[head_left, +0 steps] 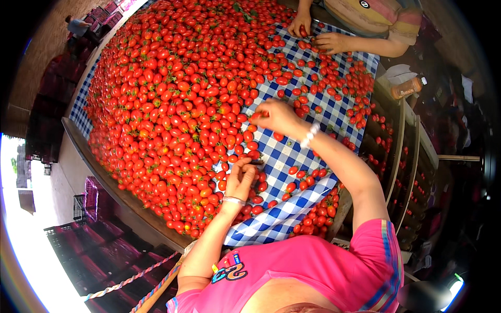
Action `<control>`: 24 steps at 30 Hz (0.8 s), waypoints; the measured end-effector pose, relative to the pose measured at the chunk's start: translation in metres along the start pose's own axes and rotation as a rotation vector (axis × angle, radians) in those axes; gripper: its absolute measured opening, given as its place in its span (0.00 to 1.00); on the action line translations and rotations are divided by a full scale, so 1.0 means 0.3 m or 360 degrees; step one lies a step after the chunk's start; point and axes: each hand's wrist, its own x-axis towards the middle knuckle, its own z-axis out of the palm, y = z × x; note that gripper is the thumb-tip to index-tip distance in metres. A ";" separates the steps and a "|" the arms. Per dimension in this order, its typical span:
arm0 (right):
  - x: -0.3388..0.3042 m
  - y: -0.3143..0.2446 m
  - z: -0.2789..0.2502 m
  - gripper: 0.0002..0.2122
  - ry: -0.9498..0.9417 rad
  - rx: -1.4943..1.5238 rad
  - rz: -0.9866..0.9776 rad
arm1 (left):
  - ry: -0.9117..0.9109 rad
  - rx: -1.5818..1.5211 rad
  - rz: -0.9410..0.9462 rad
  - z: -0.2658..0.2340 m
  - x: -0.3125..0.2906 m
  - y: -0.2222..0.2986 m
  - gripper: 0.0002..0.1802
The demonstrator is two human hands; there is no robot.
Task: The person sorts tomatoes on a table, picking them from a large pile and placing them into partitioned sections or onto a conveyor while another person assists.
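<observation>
Curling | hands (280, 117) apart, grip unclear | tomatoes (172, 109) heaped leftward and ahead

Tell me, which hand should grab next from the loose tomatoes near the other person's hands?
Probably the right hand: it reaches farther across the checked cloth, closer to those loose tomatoes. The left hand is nearer the body, beside the tomato pile, with something dark at its fingertips.

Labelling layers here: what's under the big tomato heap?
Checked cloth emerges at the left and right edges of the tomato heap. Under its middle everything is covered; whether the cloth runs through can't be seen.
</observation>
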 end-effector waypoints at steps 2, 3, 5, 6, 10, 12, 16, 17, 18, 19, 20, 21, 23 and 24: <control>-0.108 -0.095 0.026 0.18 -0.0257 0.0240 -0.0307 | 0.0133 -0.0536 -0.0509 0.022 0.004 0.096 0.30; -0.153 -0.163 0.024 0.20 -0.0460 0.0180 -0.0413 | 0.0116 -0.0961 -0.0602 0.008 0.008 0.104 0.32; -0.144 -0.175 0.077 0.21 -0.0546 0.0451 -0.0590 | 0.0281 -0.1325 -0.0716 -0.034 0.029 0.076 0.21; -0.098 -0.171 0.073 0.21 -0.0453 0.0481 -0.0575 | 0.0163 -0.1457 -0.0706 -0.062 0.031 0.067 0.17; 0.126 -0.074 0.093 0.29 0.0153 -0.0368 -0.0694 | 0.0220 -0.1097 -0.0644 -0.060 0.022 0.068 0.16; 0.192 -0.047 0.099 0.34 0.0147 -0.0443 -0.0619 | 0.0244 -0.0530 -0.0474 -0.006 -0.004 0.115 0.28; 0.223 0.032 0.049 0.23 0.0192 -0.0602 -0.0348 | -0.0018 -0.0087 -0.0231 0.014 -0.027 0.084 0.32; 0.204 0.067 0.031 0.18 0.0230 -0.0678 -0.0297 | -0.0036 -0.0009 -0.0171 0.013 -0.030 0.062 0.32; 0.186 0.112 0.012 0.17 0.0290 -0.0725 -0.0274 | -0.0063 0.0078 -0.0104 0.014 -0.030 0.052 0.31; 0.167 0.158 -0.012 0.17 0.0351 -0.0773 -0.0249 | -0.0055 0.0139 -0.0072 0.015 -0.032 0.043 0.31; 0.154 0.183 -0.053 0.17 0.0343 -0.0854 -0.0132 | -0.0039 0.0201 -0.0037 0.014 -0.031 0.037 0.31; 0.138 0.210 -0.095 0.17 0.0333 -0.0936 -0.0009 | -0.0026 0.0260 -0.0005 0.017 -0.031 0.033 0.31; 0.116 0.260 -0.176 0.17 0.0510 -0.1407 0.0289 | -0.0005 0.0156 -0.0064 0.026 -0.027 0.042 0.27; 0.108 0.248 -0.190 0.13 0.0676 -0.1604 0.0488 | 0.0001 0.0112 -0.0134 0.022 -0.028 0.044 0.26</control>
